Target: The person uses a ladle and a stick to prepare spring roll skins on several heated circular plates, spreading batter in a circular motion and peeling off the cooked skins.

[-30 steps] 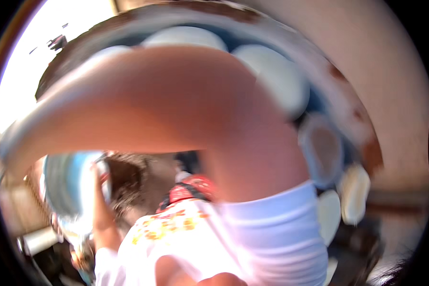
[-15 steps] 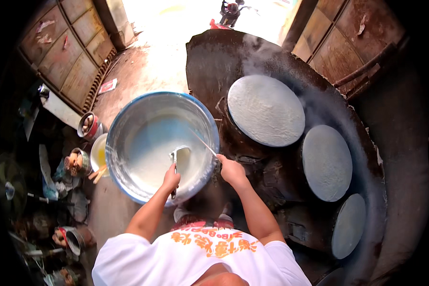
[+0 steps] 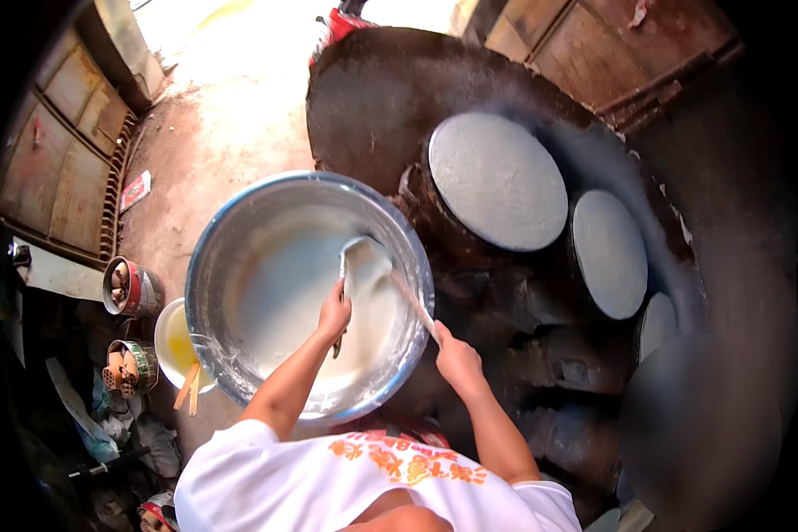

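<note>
A: Where's the batter?
B: In the big metal basin [image 3: 239, 257], centre-left of the frame, pooled white and runny; it'll slop and drip, so it looks like one for scooping, not tipping.
A: And the hands?
B: Left hand [image 3: 334, 312] has its fingers wrapped tight round the scoop [image 3: 363, 266], low on its handle. Right hand [image 3: 457, 359], lower centre, is closed on a thin stick [image 3: 412, 306]: light and stiff, probably slick with batter, so best held near the end.
</note>
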A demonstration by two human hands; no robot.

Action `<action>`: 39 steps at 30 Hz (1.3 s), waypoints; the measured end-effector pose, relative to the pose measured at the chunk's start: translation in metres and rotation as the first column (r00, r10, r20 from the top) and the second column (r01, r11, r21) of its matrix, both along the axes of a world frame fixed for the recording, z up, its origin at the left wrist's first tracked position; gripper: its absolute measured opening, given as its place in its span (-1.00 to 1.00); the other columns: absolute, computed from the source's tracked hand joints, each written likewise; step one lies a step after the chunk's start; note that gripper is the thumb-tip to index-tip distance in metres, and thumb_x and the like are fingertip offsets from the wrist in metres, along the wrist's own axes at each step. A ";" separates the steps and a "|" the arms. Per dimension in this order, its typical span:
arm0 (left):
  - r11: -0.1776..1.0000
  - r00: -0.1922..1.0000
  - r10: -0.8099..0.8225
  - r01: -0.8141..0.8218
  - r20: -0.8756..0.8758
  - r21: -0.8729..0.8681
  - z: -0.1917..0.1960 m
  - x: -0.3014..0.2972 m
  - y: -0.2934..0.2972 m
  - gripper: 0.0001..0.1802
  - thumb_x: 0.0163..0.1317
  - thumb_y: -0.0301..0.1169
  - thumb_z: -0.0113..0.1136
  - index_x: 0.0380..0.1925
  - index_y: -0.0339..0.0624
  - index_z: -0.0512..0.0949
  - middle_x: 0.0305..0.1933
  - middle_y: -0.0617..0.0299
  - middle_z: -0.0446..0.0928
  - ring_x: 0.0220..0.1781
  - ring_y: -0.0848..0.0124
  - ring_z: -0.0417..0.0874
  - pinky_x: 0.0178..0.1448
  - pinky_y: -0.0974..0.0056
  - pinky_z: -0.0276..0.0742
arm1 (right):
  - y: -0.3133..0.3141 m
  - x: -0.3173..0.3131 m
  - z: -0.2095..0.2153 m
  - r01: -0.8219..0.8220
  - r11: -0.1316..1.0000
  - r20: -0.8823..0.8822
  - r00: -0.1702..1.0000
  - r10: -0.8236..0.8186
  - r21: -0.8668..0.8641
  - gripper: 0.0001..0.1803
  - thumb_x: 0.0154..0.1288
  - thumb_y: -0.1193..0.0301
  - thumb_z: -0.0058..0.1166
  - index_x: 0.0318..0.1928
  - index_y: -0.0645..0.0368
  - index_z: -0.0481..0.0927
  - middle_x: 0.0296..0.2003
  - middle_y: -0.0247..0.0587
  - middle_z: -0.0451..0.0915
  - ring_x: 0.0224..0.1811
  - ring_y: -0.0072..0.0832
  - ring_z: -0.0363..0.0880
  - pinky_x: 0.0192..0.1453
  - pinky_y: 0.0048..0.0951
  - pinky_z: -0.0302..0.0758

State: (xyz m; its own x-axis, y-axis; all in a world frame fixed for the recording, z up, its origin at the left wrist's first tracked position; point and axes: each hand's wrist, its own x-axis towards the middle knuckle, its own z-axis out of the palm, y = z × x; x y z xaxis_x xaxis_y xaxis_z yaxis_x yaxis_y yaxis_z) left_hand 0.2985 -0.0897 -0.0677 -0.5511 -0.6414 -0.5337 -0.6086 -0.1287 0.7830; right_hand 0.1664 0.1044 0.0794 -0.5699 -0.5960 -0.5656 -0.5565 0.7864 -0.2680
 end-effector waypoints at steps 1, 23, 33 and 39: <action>0.983 0.987 0.159 -0.157 -0.015 0.094 -0.023 0.000 0.013 -0.43 0.29 -0.41 -0.07 0.33 0.09 0.18 -0.51 0.17 0.45 -0.74 0.40 0.40 -0.73 0.27 0.37 | 0.000 0.006 -0.006 0.085 0.996 0.001 0.996 -0.086 0.016 -0.53 0.32 0.38 -0.28 0.24 -0.13 0.36 -0.24 0.23 0.59 -0.16 0.10 0.58 -0.05 0.03 0.47; 0.212 0.295 0.832 0.614 -0.470 0.760 0.289 0.004 0.106 -0.57 0.46 -0.15 -0.23 -0.60 -0.08 0.16 -0.76 0.42 0.10 -0.82 0.62 0.13 -0.78 0.52 0.13 | 0.100 0.016 0.111 0.746 0.645 0.952 -0.052 0.301 -0.164 -0.47 0.44 0.38 -0.23 0.38 -0.26 0.15 -0.67 -0.36 0.28 -0.79 -0.67 0.10 -0.76 -0.63 0.13; 0.371 -0.052 0.701 0.879 -0.711 0.301 0.427 0.017 0.045 -0.59 0.46 -0.19 -0.23 -0.58 -0.12 0.16 -0.72 0.40 0.13 -0.84 0.57 0.19 -0.80 0.46 0.31 | 0.029 0.014 0.210 0.662 0.375 0.665 0.253 0.703 -0.649 -0.39 0.42 0.35 -0.16 0.43 -0.14 0.05 -0.71 -0.28 0.31 -0.85 -0.64 0.08 -0.79 -0.60 0.10; -0.132 0.494 0.795 0.707 -0.352 0.694 0.296 0.069 0.042 -0.57 0.44 -0.15 -0.19 -0.61 -0.10 0.18 -0.80 0.42 0.15 -0.85 0.59 0.17 -0.76 0.50 0.24 | 0.060 0.049 0.084 0.756 0.614 0.962 0.076 0.263 -0.227 -0.53 0.45 0.39 -0.22 0.33 -0.05 0.18 -0.68 -0.29 0.34 -0.77 -0.61 0.23 -0.74 -0.56 0.20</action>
